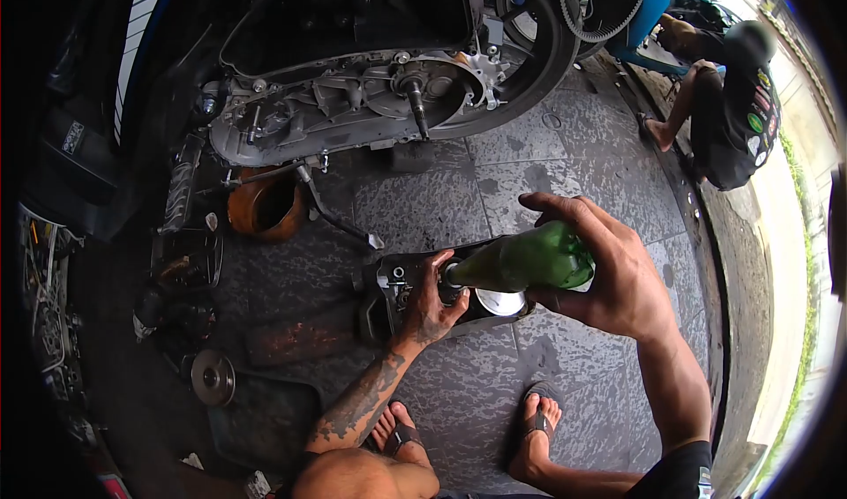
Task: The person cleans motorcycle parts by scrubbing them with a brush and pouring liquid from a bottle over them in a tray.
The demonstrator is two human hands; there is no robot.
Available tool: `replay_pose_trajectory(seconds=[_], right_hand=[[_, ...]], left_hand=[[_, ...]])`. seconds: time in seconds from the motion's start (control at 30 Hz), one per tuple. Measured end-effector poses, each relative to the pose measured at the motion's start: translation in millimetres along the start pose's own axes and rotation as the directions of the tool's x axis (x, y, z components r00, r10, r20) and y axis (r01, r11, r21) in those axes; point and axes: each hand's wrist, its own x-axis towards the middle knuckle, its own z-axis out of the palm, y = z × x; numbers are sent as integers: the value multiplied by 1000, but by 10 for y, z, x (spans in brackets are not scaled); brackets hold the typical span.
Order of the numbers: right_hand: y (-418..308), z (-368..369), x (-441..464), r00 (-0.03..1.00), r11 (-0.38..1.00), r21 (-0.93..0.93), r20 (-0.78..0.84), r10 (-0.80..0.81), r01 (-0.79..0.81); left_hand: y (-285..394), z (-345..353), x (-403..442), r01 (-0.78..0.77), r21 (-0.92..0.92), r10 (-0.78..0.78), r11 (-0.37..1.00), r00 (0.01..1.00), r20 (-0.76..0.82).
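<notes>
fingers of the right hand are holding the fat end of a green bottle; its neck is lying nearer the left hand, whose grip i can't tell.

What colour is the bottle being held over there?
The bottle is green, best seen in the head view.

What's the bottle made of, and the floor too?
The green bottle looks like glass or clear plastic: it is see-through and shiny, and I can't tell which. The floor seems to be hard tile, maybe stone or ceramic, since straight joints divide its grey, blotchy surface.
</notes>
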Motion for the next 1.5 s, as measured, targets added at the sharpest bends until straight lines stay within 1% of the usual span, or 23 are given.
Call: replay_pose_trajectory(seconds=[0.07,0.17,0.27,0.3,0.33,0.4,0.43,0.5,0.53,0.6,0.67,0.73,0.8,0.83,0.93,1.03,1.1,1.13,1.2,1.23,1.3,1.43,1.5], right_hand=[[27,81,12,1000,998,59,-30,-8,10],[83,340,5,974,991,98,-216,-65,88],[143,788,-28,901,913,406,-390,193,-20],[261,942,-49,871,917,400,-446,207,-13],[286,1118,-59,807,763,644,-418,416,-60],[315,1336,-120,835,693,690,-243,493,-208],[342,1442,-146,825,761,620,-319,467,-191],[307,1410,-212,807,756,622,-333,489,-202],[291,1359,-230,793,756,620,-345,502,-210],[231,1222,-246,781,750,658,-434,449,-65],[220,1162,-305,726,650,760,-450,520,6],[206,1049,-351,725,645,764,-432,537,-23],[199,998,-373,682,588,808,-442,583,22],[175,967,-376,672,563,826,-438,597,39],[152,939,-357,691,652,757,-495,527,45],[162,923,-350,682,649,758,-506,528,60],[176,914,-341,677,644,760,-521,520,90],[178,913,-339,667,638,762,-535,519,114],[179,903,-328,658,642,754,-554,509,139],[188,888,-331,647,639,756,-559,519,141],[211,873,-321,631,636,756,-572,524,157],[246,862,-324,633,642,751,-574,519,154],[243,862,-315,617,642,750,-582,529,158]], left_hand=[[-8,7,-1,20,-9,-20,1000,1000,20],[-47,59,27,-6,-53,7,999,1000,11],[-32,66,71,-99,-54,102,994,993,54],[43,73,71,-74,-69,78,995,995,55],[85,84,78,-52,-83,57,995,997,54],[53,88,89,-57,-70,59,996,998,36],[41,73,102,-95,-42,98,995,992,79],[92,37,139,-130,-14,131,991,983,128],[138,35,166,-116,-38,119,993,991,69],[169,24,151,-101,-64,102,993,995,10],[97,24,99,216,-228,-212,949,976,41],[-8,41,106,179,-224,-187,958,982,-14],[-56,0,127,122,-35,-123,992,992,-25],[-81,7,127,125,-37,-126,991,992,-26],[-127,41,135,38,-46,-43,998,992,-119],[-103,61,133,171,-171,-190,970,977,-98],[-46,43,163,308,-546,-371,779,929,-5],[-32,43,173,306,-546,-371,780,929,-9],[-14,46,193,342,-721,-396,602,913,102],[-74,64,176,339,-722,-395,603,913,100],[-171,92,160,244,-526,-272,815,962,24],[-118,106,164,276,-463,-297,842,954,27],[-147,128,175,207,-453,-235,867,972,-5]])
